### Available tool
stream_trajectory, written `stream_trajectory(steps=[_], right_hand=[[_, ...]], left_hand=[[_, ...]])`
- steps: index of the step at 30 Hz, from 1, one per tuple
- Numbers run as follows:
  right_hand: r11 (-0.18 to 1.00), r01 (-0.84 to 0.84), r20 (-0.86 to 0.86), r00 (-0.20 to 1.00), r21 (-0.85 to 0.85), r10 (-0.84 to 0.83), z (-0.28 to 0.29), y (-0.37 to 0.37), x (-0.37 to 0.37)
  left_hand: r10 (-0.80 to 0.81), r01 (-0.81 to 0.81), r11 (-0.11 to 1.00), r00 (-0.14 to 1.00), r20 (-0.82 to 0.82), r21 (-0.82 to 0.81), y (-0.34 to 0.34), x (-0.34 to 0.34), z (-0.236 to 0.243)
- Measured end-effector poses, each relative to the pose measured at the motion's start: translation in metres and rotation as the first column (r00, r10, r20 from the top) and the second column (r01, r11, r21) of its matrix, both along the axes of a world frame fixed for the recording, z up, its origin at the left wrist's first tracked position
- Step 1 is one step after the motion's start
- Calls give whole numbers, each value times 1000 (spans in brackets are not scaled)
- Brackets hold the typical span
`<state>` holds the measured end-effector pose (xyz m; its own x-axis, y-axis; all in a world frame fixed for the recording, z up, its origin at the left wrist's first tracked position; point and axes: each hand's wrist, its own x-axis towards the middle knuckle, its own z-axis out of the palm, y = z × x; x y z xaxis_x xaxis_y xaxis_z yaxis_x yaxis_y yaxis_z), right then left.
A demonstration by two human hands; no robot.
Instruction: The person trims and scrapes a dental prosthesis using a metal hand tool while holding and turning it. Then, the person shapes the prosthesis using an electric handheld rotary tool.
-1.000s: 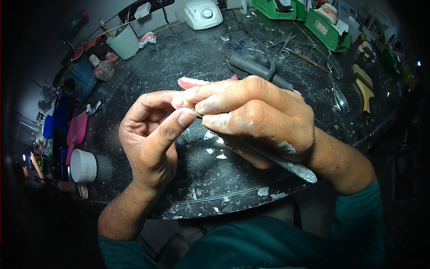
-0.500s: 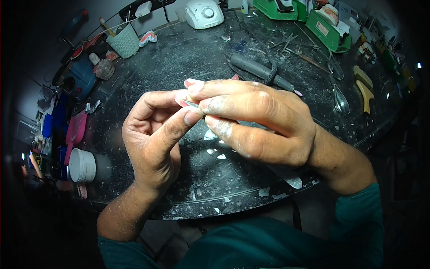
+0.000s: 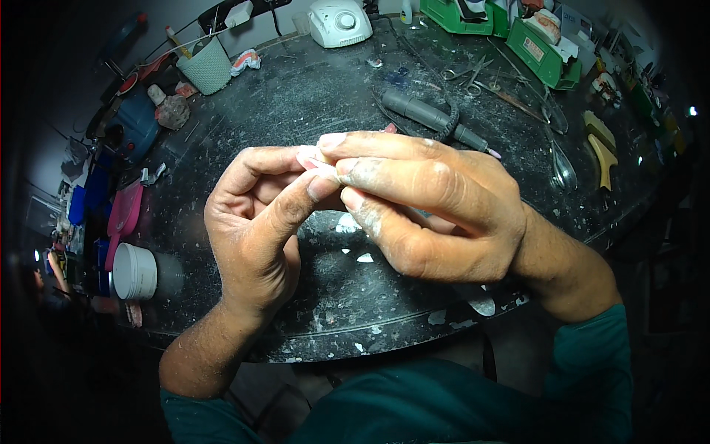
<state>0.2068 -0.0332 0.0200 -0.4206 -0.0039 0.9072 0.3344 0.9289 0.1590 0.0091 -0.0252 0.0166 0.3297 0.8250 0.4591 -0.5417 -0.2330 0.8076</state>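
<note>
Bench: a dark top (image 3: 288,85), scratched and covered with pale dust; the grey handpiece (image 3: 418,111) lies on it, and from this handpiece all places are told.
Small piece: the pink-and-white piece (image 3: 313,159) is to the left of the grey handpiece and nearer to the person, held between the two hands.
Left hand: the left hand (image 3: 255,211) pinches the piece between the thumb and the index finger; the other fingers are curled.
Right hand: the right hand (image 3: 458,200) is on the person's side of the grey handpiece, its thumb and fingertips brought close together at the piece. It seems to grip a metal tool (image 3: 483,304), whose rounded end shows below the hand; the working tip is hidden, so its exact contact cannot be told.
White chips: a few chips (image 3: 364,258) lie nearer to the person than the grey handpiece, under the hands.
Farther things: a white control box (image 3: 336,28) stands beyond the grey handpiece, to its left; scissors (image 3: 473,81) lie to its right, a brush (image 3: 603,157) farther right.
Possible trouble: dusty fingertips could let the piece turn or slip; too strong pressure could crack its thin edge; if the hidden tip skids, it could nick the left thumb, which is very near.
</note>
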Motion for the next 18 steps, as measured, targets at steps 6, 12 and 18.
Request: stream_trajectory(steps=[6,12,18], right_hand=[[998,51,11,999,-41,-50,1,-5,0],[992,81,26,997,-91,-79,1,-6,-1],[980,-60,-24,998,-187,56,-1,-3,6]], left_hand=[[3,-4,1000,1000,-29,-18,0,0,1],[6,-8,999,997,-80,-37,0,0,4],[43,-41,997,999,-24,59,1,2,0]])
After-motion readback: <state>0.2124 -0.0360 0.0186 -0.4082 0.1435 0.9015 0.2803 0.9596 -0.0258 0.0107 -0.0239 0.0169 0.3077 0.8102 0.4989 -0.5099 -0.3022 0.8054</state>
